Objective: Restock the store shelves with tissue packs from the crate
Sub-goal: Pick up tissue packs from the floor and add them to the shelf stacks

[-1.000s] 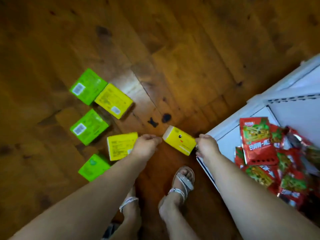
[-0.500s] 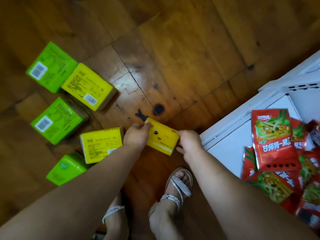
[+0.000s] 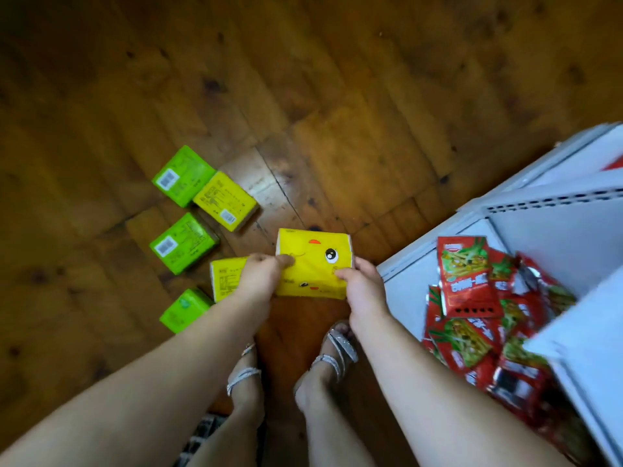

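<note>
Both hands are clamping one yellow tissue pack (image 3: 313, 264): the left hand (image 3: 258, 278) is pinching its left edge and the right hand (image 3: 362, 288) is curling round its right edge, holding it above the floor just left of the white shelf (image 3: 539, 230). A pack is probably being carried to that shelf. Next it needs swinging right onto bare shelf beside the red snack packets (image 3: 467, 281). It is showing a cartoon face and looking soft-wrapped. Farther left of the shelf, green packs (image 3: 183, 242) and yellow packs (image 3: 226, 200) are lying on the floor.

wooden floor (image 3: 337, 96), apparently five tissue packs (image 3: 183, 242)
</note>
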{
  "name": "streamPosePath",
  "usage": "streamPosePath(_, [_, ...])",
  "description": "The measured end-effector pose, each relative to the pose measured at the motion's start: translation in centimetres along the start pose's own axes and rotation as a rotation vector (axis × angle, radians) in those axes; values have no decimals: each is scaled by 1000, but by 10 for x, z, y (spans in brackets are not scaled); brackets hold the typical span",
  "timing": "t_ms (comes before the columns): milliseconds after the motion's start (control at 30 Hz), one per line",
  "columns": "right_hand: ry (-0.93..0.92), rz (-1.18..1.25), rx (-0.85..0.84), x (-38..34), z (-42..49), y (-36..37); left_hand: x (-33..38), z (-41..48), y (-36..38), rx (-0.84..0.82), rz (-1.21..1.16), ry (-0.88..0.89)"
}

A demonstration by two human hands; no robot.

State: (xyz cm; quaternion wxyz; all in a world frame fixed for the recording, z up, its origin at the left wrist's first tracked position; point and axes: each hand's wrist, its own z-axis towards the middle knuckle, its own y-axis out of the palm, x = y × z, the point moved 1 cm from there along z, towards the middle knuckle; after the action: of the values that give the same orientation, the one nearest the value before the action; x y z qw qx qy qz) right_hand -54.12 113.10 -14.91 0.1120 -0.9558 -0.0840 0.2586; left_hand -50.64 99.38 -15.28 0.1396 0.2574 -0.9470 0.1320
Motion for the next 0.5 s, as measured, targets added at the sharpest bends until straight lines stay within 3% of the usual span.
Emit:
streamPosePath(167, [-189,171,29,-95,-145,-26,82,-140,-34,-69,-42,198])
streamPosePath(500, [-561,353,176,-212,-409,-127,179,-433,-79,-455,141,601])
